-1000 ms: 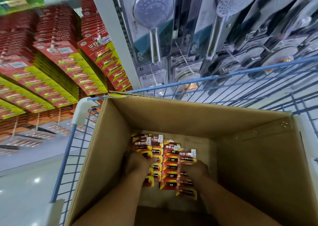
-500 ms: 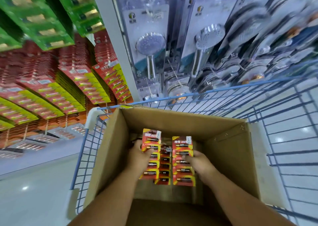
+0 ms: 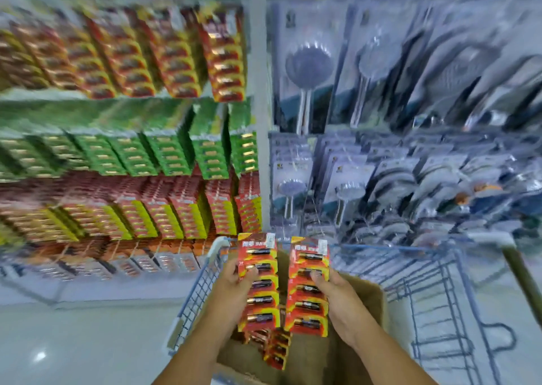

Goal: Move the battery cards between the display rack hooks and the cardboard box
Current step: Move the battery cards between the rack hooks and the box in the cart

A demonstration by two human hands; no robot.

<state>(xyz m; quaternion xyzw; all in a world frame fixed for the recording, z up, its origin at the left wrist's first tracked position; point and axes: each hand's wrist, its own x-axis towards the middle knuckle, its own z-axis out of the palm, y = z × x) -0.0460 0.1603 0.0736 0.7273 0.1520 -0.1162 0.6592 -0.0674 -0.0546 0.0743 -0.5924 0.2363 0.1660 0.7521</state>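
Gripping one strip of battery cards (image 3: 258, 282) in the left hand (image 3: 234, 285), another strip (image 3: 308, 288) in the right hand (image 3: 334, 293), thumbs on top (side by side), above the cardboard box (image 3: 363, 305).

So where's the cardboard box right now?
In the head view, the cardboard box sits low and centre-right inside the blue wire cart, beneath both hands' strips of battery cards.

A blue wire shopping trolley (image 3: 434, 270) with white corner caps stands on a pale glossy floor (image 3: 73, 340). Behind it, packaged chrome shower heads (image 3: 309, 70) hang in blurred rows right of a white upright post (image 3: 259, 106).
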